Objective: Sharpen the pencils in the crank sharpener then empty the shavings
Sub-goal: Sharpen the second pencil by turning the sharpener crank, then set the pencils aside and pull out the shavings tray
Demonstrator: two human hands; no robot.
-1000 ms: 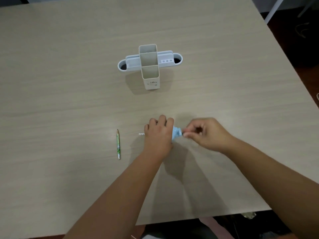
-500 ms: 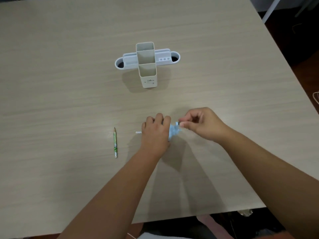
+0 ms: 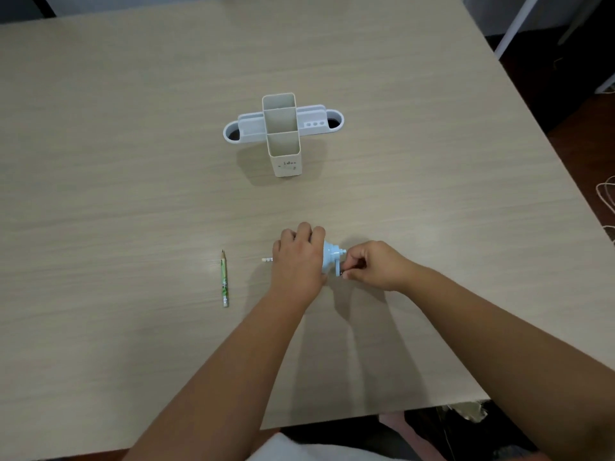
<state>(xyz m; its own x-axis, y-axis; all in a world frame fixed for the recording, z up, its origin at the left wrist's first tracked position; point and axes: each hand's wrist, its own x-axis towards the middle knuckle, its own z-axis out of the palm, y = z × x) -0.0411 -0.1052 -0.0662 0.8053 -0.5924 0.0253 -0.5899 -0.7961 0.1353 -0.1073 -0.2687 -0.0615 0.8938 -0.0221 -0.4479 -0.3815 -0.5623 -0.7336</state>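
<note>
A small light-blue crank sharpener point(image 3: 330, 259) stands on the wooden table point(image 3: 133, 194) near its front middle. My left hand point(image 3: 298, 261) covers the sharpener's body and holds it down. Out of the sharpener's left side pokes the end of a pencil point(image 3: 267, 260). My right hand point(image 3: 372, 265) pinches the crank handle at the sharpener's right side, low on its turn. A green pencil point(image 3: 224, 278) lies loose to the left, tip pointing away from me.
A white and beige desk organizer point(image 3: 283, 134) with several compartments stands further back in the middle. The table's right edge runs diagonally past dark floor, with a white cord point(image 3: 607, 197) beyond it.
My right hand has carried the crank handle round, from the upper side of its turn to the lower side. My left hand stays on the sharpener. The green pencil has not moved.
</note>
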